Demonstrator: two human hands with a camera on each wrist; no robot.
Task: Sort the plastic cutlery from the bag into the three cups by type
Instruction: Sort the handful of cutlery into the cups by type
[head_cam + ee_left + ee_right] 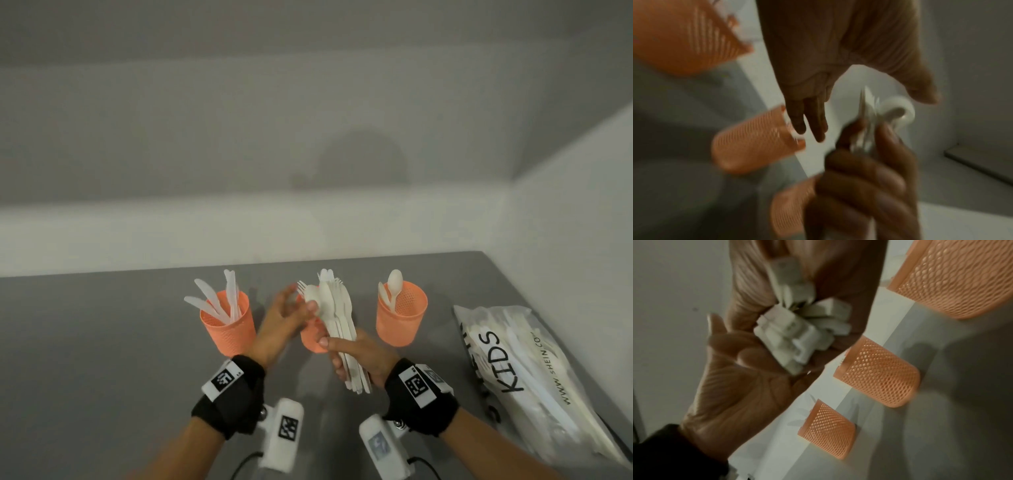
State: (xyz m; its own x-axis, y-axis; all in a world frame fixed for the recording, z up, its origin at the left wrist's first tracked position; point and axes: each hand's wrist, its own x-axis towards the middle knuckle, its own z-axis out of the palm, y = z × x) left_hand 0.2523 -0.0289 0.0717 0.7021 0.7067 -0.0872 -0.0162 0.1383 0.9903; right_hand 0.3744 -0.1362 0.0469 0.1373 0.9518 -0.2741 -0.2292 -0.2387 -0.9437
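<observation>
Three orange mesh cups stand in a row on the grey table. The left cup (pixel 227 327) holds knives, the right cup (pixel 401 317) holds spoons, and the middle cup (pixel 312 340) is mostly hidden behind my hands. My right hand (pixel 346 356) grips a bundle of white cutlery (pixel 337 315) by the handles, heads pointing up over the middle cup; the handle ends (pixel 797 324) show in its fist. My left hand (pixel 298 301) reaches in with straight fingers (pixel 813 123), its thumb at the bowl of a spoon (pixel 898 108) in the bundle.
A clear plastic bag (pixel 524 370) printed "KIDS", with more white cutlery inside, lies at the right of the table near the side wall. A white wall rises just behind the cups. Bare grey tabletop (pixel 85 342) stretches to the left.
</observation>
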